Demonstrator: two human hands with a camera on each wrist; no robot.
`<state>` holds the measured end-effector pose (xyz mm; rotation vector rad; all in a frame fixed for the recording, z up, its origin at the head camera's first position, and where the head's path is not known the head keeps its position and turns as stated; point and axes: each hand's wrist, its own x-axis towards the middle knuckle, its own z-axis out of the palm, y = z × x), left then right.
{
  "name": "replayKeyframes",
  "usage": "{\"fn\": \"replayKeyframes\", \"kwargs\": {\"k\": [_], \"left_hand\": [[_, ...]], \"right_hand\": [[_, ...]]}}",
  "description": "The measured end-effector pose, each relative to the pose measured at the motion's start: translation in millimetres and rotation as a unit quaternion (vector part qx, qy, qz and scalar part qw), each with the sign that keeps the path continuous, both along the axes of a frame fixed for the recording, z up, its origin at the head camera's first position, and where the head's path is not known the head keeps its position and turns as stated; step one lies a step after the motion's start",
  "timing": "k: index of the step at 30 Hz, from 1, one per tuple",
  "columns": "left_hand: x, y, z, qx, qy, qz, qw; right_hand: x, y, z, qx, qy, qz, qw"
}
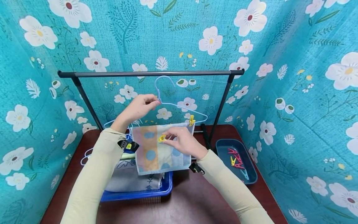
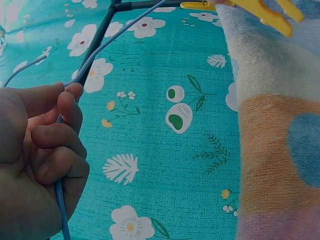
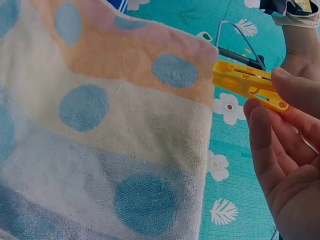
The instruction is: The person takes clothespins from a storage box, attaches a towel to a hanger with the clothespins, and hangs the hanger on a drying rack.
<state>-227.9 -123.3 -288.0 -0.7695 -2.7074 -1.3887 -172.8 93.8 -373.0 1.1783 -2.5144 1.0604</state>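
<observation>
My left hand (image 1: 145, 104) grips the light blue hanger (image 1: 155, 85) just below its hook, and in the left wrist view its fingers curl round the wire. From the hanger hangs a pastel towel (image 1: 151, 155) with blue dots and coloured bands. A yellow clothespin (image 1: 191, 120) clips the towel near the hanger's right end. In front of the towel, my right hand (image 1: 183, 140) pinches a second yellow clothespin (image 3: 245, 82) between thumb and fingers. In the right wrist view this clothespin's jaws overlap the towel's edge.
A black rack bar (image 1: 151, 74) runs behind the hands. Below the towel, a blue basket (image 1: 137, 195) holds folded cloths (image 1: 131, 180). More blue hangers (image 1: 84, 160) lie at left. A dark tray (image 1: 253, 174) with red, yellow and blue clothespins (image 1: 236, 158) stands at right on the table (image 1: 195, 202).
</observation>
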Motion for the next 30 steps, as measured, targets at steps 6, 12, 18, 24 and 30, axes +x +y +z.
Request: {"fn": "replayKeyframes", "kwargs": {"k": [6,12,18,24,30], "left_hand": [[1.0,0,0.5,0.001,-0.003,0.0,1.0],[1.0,1,-0.1,-0.004,-0.001,0.001,1.0],[1.1,1,-0.9,-0.01,0.003,-0.001,0.9999],[1.6,1,-0.4,-0.009,0.004,-0.009,0.9999],[1.6,2,-0.3,-0.012,0.002,-0.01,0.9999]], "right_hand": [[-3.0,-2,-2.3,-0.009,0.021,0.009,1.0],[-4.9,-5,-3.8,-0.015,0.046,0.007,0.999],[-7.9,-10,-5.0,-0.036,0.072,0.019,0.997],[-9.7,-16,-2.3,-0.044,0.091,0.021,0.995],[-13.5,-22,2.3,-0.048,0.104,0.022,0.993]]}}
